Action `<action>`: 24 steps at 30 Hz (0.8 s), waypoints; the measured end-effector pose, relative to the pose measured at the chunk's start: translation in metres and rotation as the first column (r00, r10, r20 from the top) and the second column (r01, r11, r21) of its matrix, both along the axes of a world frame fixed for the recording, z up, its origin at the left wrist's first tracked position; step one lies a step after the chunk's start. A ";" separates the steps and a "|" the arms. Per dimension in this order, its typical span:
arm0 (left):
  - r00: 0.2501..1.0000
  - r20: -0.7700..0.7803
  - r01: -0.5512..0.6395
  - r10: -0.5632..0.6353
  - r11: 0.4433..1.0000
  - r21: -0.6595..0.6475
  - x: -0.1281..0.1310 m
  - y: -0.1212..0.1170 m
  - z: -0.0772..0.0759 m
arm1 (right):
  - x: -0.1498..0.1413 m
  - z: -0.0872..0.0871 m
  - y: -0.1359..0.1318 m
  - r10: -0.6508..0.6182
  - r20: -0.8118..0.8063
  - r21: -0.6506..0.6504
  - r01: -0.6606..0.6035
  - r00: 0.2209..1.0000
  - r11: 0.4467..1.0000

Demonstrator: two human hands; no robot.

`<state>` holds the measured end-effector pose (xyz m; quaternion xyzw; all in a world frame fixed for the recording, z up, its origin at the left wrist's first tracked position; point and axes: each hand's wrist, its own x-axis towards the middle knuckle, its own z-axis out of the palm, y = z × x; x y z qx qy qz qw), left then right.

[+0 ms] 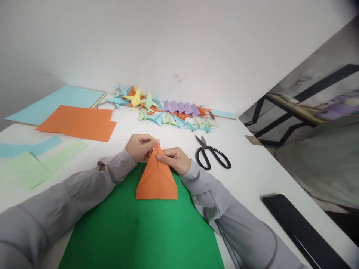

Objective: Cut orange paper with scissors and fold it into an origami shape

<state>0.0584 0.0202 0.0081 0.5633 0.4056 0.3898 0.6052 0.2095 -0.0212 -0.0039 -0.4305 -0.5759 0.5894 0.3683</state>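
Note:
A folded sheet of orange paper (pixel 158 183) narrows to a point at the top, with crease lines across its face. My left hand (pixel 141 146) pinches that upper tip between thumb and fingers. Just below the tip, my right hand (pixel 175 160) grips the right edge, its thumb lying on the front. The wide lower end of the paper rests over a green sheet (pixel 137 231). Some fingers of both hands are hidden behind the paper or curled under.
Black-handled scissors (pixel 210 151) lie partly open on the right. Folded paper figures (pixel 136 98) and a pleated purple strip (pixel 181 108) line the wall. Orange sheets (pixel 78 121), a blue sheet (pixel 61 102) and green pieces (pixel 30 170) lie left. A long black object (pixel 303 231) sits lower right.

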 end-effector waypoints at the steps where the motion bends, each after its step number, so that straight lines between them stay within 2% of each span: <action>1: 0.999 0.013 0.038 -0.037 0.998 -0.057 -0.001 0.001 0.000 | 0.000 -0.001 0.001 -0.027 -0.021 -0.012 0.027 0.999 1.000; 5: 0.977 0.040 0.213 -0.209 0.959 -0.186 -0.006 0.003 0.003 | 0.003 -0.004 0.005 -0.187 -0.112 -0.049 0.183 0.976 0.982; 9: 0.959 0.011 0.277 -0.282 0.933 -0.228 -0.008 0.005 0.005 | 0.006 -0.006 0.009 -0.271 -0.161 -0.105 0.256 0.949 0.961; 17: 0.969 0.083 0.247 -0.233 0.931 -0.268 -0.008 0.007 -0.002 | 0.006 -0.008 0.010 -0.287 -0.168 -0.076 0.278 0.943 0.958; 24: 0.973 0.082 0.229 -0.215 0.940 -0.255 -0.008 0.008 0.000 | 0.006 -0.010 0.010 -0.306 -0.114 -0.033 0.304 0.945 0.952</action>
